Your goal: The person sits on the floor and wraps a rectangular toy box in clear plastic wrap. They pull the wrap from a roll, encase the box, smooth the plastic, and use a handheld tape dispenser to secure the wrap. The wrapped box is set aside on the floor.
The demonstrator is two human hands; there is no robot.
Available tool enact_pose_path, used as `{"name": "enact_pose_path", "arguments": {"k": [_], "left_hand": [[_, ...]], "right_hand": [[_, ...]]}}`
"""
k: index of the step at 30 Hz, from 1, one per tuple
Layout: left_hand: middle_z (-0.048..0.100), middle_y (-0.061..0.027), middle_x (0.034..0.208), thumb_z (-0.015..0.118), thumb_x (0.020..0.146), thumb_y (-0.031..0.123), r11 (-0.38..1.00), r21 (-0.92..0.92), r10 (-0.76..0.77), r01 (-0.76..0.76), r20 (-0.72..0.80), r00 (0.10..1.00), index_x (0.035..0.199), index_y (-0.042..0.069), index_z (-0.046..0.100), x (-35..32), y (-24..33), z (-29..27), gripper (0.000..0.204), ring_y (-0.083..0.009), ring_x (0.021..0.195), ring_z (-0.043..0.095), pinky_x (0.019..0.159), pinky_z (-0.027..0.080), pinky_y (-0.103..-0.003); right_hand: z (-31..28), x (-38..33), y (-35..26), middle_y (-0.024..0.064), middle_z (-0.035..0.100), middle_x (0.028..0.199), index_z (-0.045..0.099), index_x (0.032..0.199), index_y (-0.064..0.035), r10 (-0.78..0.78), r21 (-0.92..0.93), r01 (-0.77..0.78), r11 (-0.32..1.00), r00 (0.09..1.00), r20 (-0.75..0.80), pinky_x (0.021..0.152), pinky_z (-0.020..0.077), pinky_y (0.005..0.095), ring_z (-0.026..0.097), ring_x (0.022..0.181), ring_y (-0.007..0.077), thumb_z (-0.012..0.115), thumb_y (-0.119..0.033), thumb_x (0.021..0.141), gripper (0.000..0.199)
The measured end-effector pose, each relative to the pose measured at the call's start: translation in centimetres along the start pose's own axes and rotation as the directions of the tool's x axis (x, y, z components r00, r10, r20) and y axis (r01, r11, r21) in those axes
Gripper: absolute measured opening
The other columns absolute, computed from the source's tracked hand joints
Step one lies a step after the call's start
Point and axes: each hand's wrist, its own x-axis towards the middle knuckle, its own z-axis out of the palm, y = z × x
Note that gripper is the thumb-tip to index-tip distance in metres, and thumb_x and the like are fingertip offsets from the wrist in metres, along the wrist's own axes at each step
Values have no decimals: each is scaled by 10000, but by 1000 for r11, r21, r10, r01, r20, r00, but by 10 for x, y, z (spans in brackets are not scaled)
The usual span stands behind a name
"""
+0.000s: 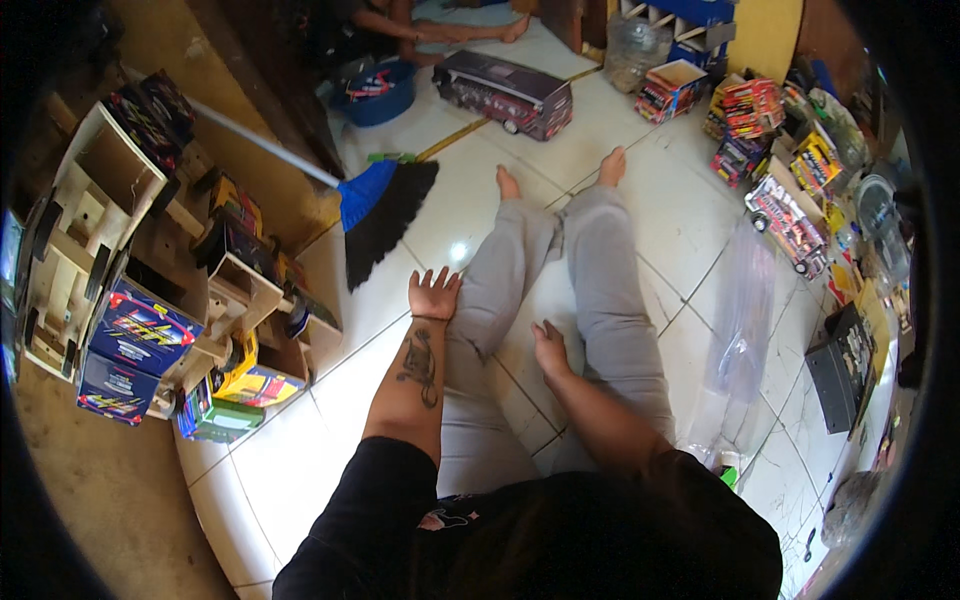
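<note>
Broom with pale handle, blue head and black bristles, left of upper centre, its bristles above and to the left of the left hand, near but apart from it. The left hand, near mid-frame, is turned palm up, fingers spread and released, beside the grey trousers at the person's left leg. The right hand lies lower and farther right, between the trouser legs and over the tiled floor; its fingers are partly turned from view, so whether they are clenched or slack cannot be told. At upper centre, beyond the bare feet and well apart from both hands, a dark model bus stands on the tiles, a blue basin to its left and a co-worker's legs above. Wooden model bodies with coloured panels are stacked at the left. At right, a white model bus stands near clear plastic sheeting, with a dark box below.
</note>
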Motion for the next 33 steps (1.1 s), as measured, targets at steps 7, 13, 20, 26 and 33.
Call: {"name": "enact_pose_path", "arguments": {"k": [7, 13, 20, 26, 33], "left_hand": [[391, -187, 1414, 482, 948, 340, 396, 761, 135, -514, 505, 852, 1445, 60, 262, -54, -32, 14, 612, -335, 1319, 348, 1086, 278, -429], [400, -234, 1395, 593, 885, 249, -312, 563, -209, -765, 745, 633, 1394, 6, 353, -131, 8, 43, 613, -353, 1323, 352, 1099, 276, -385], [459, -173, 1366, 573, 884, 114, 7, 852, 194, -523, 512, 837, 1374, 5, 384, -112, 111, -49, 537, -297, 1292, 403, 1078, 297, -380], [370, -230, 1410, 566, 892, 271, -556, 798, 321, -234, 465, 825, 1362, 9, 381, -72, 83, -166, 570, -386, 1315, 348, 1069, 289, -475], [220, -274, 1476, 601, 828, 517, -812, 559, 163, -166, 491, 856, 1411, 104, 326, -86, 63, -175, 766, -468, 1372, 199, 1082, 179, -612]], "right_hand": [[-21, 4, -42, 193, 353, 1408, 357, 1404, -57, -368, 37, 367, 929, 930, 2, 954, 433, 376, 503, 1166, 294, 664, -357, 845, 705], [-102, 84, -136, 238, 402, 1366, 342, 1398, 5, -480, -287, 478, 830, 875, 66, 1004, 394, 393, 465, 1213, 328, 732, -439, 743, 882], [-93, 236, -223, 221, 326, 1446, 253, 1444, -39, -603, -783, 433, 447, 792, 93, 1045, 348, 485, 348, 1328, 345, 773, -462, 658, 1033], [-55, 365, -275, 186, 286, 1478, 211, 1456, -81, -645, -870, 277, 409, 762, -61, 1028, 371, 507, 333, 1336, 351, 826, -443, 592, 1120], [-22, 410, -311, 42, 176, 1547, 181, 1481, -186, -728, -993, 68, 92, 686, -20, 1085, 269, 540, 160, 1424, 256, 805, -456, 616, 1100]]}}
